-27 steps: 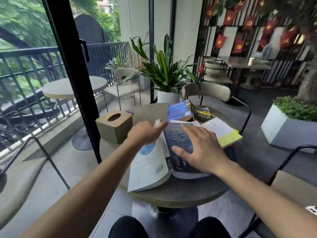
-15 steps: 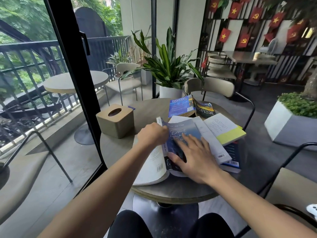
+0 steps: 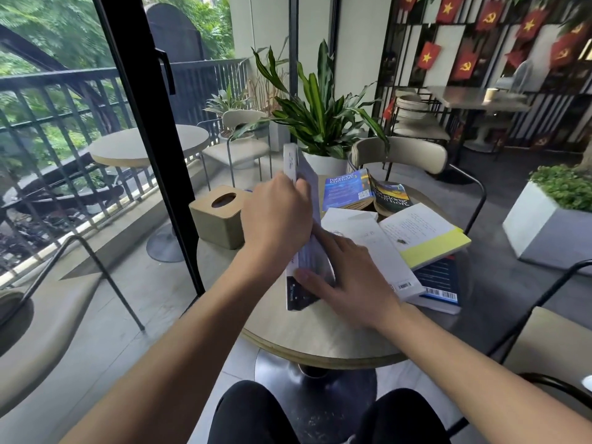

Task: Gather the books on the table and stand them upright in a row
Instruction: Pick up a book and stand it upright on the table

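Left hand grip clamped on paperback top edge; right hand flat, steadying. Light, floppy; hold near spine.

A tan tissue box with an oval slot in its top is set on the left part of the round table, near the black door frame. Behind the table a beige chair with a black metal frame is placed, and beside it a leafy green plant is held in a white pot. Beyond the glass, a second round table and a pale chair are seen on the balcony, which is closed by a dark railing. At the right, a white planter filled with low greenery is stood on the floor, and red flags are hung on a slatted wall.
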A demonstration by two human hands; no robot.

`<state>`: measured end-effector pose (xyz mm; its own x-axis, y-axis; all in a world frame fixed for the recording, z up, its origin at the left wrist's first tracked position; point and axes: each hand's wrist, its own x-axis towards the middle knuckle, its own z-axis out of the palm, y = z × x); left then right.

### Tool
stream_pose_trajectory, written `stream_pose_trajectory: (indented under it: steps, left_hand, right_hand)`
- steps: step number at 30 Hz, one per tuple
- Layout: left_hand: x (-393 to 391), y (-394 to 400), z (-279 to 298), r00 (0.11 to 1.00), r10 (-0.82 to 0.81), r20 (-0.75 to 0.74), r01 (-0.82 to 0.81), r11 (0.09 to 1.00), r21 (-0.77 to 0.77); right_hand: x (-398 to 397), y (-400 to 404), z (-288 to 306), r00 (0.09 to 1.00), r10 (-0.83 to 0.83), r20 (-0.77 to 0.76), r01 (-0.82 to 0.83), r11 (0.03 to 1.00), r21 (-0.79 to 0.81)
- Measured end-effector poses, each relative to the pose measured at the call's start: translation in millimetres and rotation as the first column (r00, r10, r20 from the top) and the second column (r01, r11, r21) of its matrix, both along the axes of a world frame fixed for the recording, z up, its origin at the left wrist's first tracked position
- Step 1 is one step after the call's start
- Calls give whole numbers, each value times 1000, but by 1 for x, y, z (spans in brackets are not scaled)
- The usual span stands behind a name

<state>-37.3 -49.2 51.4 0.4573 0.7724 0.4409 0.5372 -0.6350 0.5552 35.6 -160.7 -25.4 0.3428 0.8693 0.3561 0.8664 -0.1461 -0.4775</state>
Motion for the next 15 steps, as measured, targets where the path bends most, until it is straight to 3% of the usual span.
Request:
stream_pose_trajectory:
  steps: [5, 9, 15]
  left_hand:
    - [-15, 1, 7, 987, 31, 155, -68, 969, 239]
    - [-17, 8, -13, 951, -90, 295, -28, 927, 374]
    - [-15, 19, -55, 938, -106, 331, -42, 911, 411]
  right_hand:
    - [-8, 18, 15, 996, 81, -34, -80, 996, 42]
    - [-8, 40, 10, 998, 51, 23, -51, 999, 16]
    - [-1, 58, -4, 991, -2, 135, 5, 1000, -23]
